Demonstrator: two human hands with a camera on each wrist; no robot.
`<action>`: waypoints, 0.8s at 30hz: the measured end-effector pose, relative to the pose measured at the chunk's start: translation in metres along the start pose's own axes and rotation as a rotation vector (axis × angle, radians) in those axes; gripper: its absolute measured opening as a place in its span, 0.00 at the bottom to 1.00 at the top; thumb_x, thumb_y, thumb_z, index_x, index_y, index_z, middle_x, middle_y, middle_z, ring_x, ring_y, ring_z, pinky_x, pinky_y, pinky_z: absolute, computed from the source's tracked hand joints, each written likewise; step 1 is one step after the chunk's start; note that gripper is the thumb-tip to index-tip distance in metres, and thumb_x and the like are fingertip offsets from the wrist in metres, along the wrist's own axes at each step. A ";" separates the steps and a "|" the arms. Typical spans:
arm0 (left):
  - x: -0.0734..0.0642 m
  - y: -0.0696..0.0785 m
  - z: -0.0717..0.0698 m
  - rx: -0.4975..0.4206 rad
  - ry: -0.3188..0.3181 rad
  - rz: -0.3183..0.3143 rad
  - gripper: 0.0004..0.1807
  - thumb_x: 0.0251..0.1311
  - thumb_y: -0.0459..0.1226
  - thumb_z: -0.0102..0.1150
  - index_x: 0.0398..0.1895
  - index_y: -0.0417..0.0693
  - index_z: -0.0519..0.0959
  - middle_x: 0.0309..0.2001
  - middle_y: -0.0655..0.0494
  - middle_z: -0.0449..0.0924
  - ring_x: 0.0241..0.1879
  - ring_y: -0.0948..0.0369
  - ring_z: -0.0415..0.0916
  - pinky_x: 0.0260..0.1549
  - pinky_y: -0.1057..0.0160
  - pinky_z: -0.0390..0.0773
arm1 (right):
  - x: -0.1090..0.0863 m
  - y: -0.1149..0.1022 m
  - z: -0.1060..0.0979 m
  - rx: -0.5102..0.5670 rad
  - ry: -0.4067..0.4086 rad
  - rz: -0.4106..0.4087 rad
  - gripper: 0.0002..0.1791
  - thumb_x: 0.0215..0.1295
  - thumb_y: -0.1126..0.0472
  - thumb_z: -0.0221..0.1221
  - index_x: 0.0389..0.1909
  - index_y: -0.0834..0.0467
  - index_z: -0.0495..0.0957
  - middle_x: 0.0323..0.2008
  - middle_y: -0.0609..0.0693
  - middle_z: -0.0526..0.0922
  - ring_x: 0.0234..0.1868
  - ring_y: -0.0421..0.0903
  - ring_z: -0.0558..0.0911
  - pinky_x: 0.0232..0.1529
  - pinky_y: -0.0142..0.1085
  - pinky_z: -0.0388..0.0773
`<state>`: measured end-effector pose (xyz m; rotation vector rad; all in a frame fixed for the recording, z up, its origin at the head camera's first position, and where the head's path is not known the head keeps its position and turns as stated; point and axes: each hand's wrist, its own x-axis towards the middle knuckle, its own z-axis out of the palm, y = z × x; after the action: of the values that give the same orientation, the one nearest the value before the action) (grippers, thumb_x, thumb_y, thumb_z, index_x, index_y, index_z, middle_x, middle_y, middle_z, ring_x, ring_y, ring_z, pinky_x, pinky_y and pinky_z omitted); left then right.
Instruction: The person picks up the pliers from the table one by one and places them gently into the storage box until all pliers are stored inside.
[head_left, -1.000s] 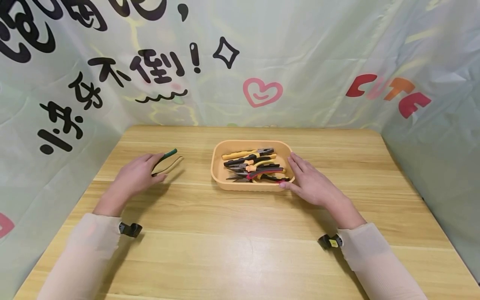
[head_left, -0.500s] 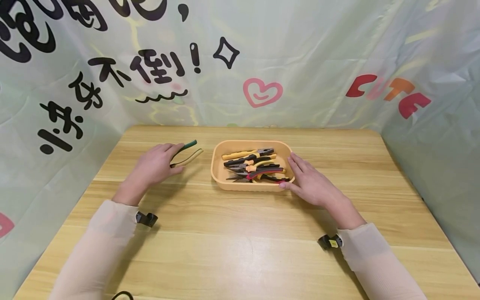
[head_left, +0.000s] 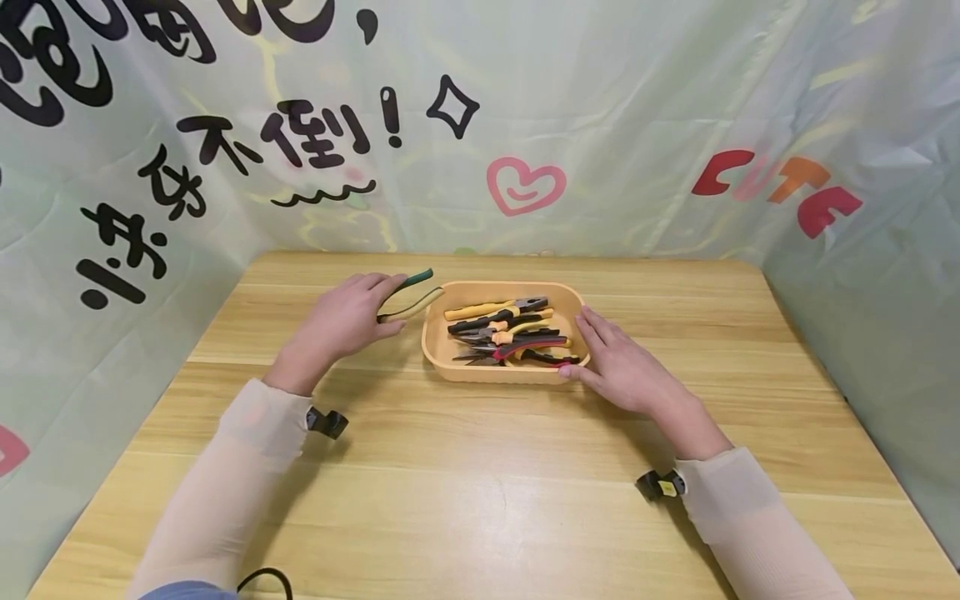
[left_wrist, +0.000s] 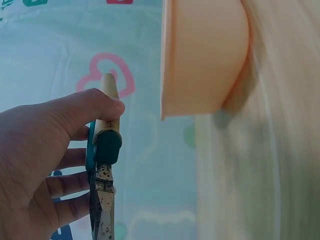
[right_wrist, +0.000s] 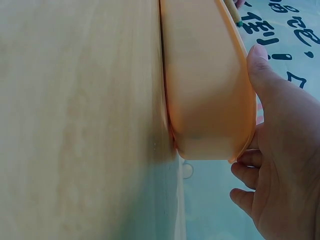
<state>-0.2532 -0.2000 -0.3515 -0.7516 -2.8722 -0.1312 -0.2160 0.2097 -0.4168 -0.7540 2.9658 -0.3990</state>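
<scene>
My left hand holds a pair of pliers with green and cream handles, thumb on the cream one. The spread handles point toward the peach plastic basket; the cream handle's tip overlaps its left rim in the head view. In the left wrist view, the speckled metal head hangs below the fingers, cut off by the frame's bottom. My right hand rests on the basket's right end, thumb at the front rim and fingers along the side. Several pliers with yellow, black and red handles lie in the basket.
The basket stands on a wooden table, toward its back edge. A printed cloth hangs behind the table and at both sides. A black cable loops at the bottom left, close to the left sleeve.
My left hand has carried the green-and-cream pliers rightward and slightly back, up to the basket's left end. My right hand and the basket have stayed put. The black cable has come into view.
</scene>
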 end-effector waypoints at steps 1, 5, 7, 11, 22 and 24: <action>0.003 0.002 0.000 0.001 -0.003 0.007 0.41 0.58 0.52 0.66 0.71 0.46 0.65 0.59 0.44 0.75 0.57 0.45 0.72 0.55 0.45 0.73 | 0.000 0.000 0.000 -0.001 -0.002 0.001 0.54 0.67 0.27 0.42 0.77 0.64 0.42 0.77 0.59 0.39 0.75 0.61 0.48 0.71 0.55 0.50; 0.012 0.010 0.001 -0.009 -0.026 0.035 0.40 0.60 0.52 0.66 0.72 0.46 0.64 0.61 0.43 0.73 0.60 0.45 0.70 0.58 0.45 0.71 | -0.001 -0.001 -0.001 -0.003 0.001 -0.005 0.54 0.67 0.28 0.43 0.77 0.64 0.43 0.77 0.60 0.39 0.74 0.63 0.48 0.71 0.56 0.51; 0.017 0.015 -0.001 -0.018 -0.037 0.045 0.40 0.60 0.52 0.65 0.72 0.46 0.64 0.62 0.43 0.72 0.61 0.45 0.69 0.59 0.45 0.70 | -0.001 0.000 0.000 -0.003 0.008 -0.006 0.54 0.67 0.28 0.43 0.77 0.65 0.43 0.77 0.61 0.40 0.74 0.63 0.49 0.70 0.56 0.52; 0.026 0.024 -0.002 -0.025 -0.041 0.065 0.39 0.61 0.52 0.64 0.72 0.47 0.64 0.63 0.44 0.72 0.61 0.45 0.69 0.60 0.46 0.70 | 0.000 -0.001 -0.001 -0.006 0.003 -0.007 0.53 0.67 0.28 0.43 0.77 0.64 0.43 0.77 0.60 0.40 0.74 0.63 0.49 0.71 0.56 0.51; 0.050 0.052 0.002 -0.024 -0.138 0.110 0.40 0.63 0.54 0.60 0.74 0.50 0.61 0.65 0.46 0.70 0.63 0.47 0.68 0.60 0.48 0.70 | -0.001 -0.001 -0.001 -0.009 0.007 -0.010 0.53 0.68 0.29 0.43 0.77 0.64 0.43 0.77 0.61 0.40 0.74 0.63 0.50 0.71 0.56 0.51; 0.054 0.057 0.003 -0.017 -0.152 0.120 0.40 0.63 0.54 0.60 0.75 0.50 0.61 0.66 0.47 0.70 0.63 0.47 0.68 0.61 0.48 0.69 | -0.001 -0.001 -0.001 -0.010 0.008 -0.011 0.53 0.68 0.29 0.43 0.77 0.64 0.43 0.77 0.61 0.40 0.74 0.63 0.49 0.71 0.56 0.51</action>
<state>-0.2721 -0.1245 -0.3415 -0.9752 -2.9606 -0.0870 -0.2150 0.2093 -0.4156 -0.7725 2.9747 -0.3886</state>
